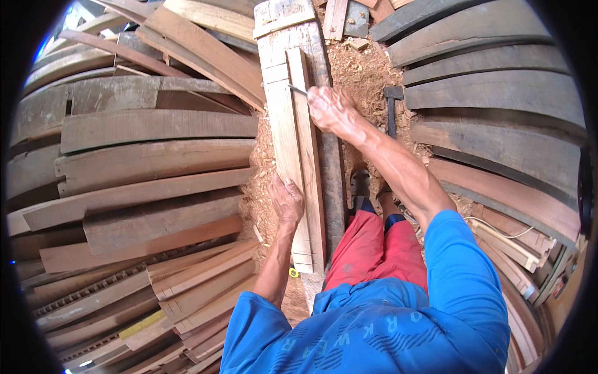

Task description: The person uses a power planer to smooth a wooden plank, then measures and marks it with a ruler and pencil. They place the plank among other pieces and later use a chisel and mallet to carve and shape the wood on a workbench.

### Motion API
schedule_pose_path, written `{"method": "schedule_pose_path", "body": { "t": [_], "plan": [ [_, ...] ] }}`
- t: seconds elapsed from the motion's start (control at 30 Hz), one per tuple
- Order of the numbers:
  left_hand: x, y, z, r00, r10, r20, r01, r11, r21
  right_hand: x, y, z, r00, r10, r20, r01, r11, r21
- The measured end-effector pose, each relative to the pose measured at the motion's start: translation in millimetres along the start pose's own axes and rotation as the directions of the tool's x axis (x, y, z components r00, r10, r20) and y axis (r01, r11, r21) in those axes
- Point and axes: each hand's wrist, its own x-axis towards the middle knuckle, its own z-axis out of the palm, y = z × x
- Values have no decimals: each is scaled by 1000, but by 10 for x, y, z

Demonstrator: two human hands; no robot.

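Observation:
A pale wooden plank [288,143] lies lengthwise on a long, worn wooden beam [333,181], with a narrower wooden strip [306,137] along its right side. Dark lines cross the plank near both its ends. My left hand [288,201] grips the plank's left edge, low down, its fingertips resting on the top face. Closed round a thin dark tool [298,90], my right hand [333,111] is over the strip near the far end. The tool's tip reaches the plank's surface; its handle is hidden in my fist, so its kind is unclear.
A hammer [392,109] with a dark head lies right of the beam among wood shavings [358,75]. Stacked boards [162,131] crowd the left, and more boards [498,93] line the right. A small yellow object [294,272] sits by the plank's near end.

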Motion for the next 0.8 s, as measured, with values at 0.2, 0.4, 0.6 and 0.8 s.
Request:
{"method": "schedule_pose_path", "body": {
  "t": [0.2, 0.4, 0.6, 0.8],
  "plan": [
    [22, 15, -83, 999, -27, 30, 29, 998, -62, -720, -37, 73, 934, -314, 169, 300, 948, 107],
    [53, -11, -67, 998, -69, -5, 67, 978, -195, -103, 101, -226, 978, -126, 165, 122, 992, 31],
    [43, -31, -85, 995, -93, 21, 91, 857, -508, -1322, -257, 468, 964, -237, 120, 231, 971, 56],
    [53, -98, -30, 991, -132, 12, 114, 806, -580, -2487, -539, 1014, 784, -353, 510, 249, 932, 263]
  ]
}}
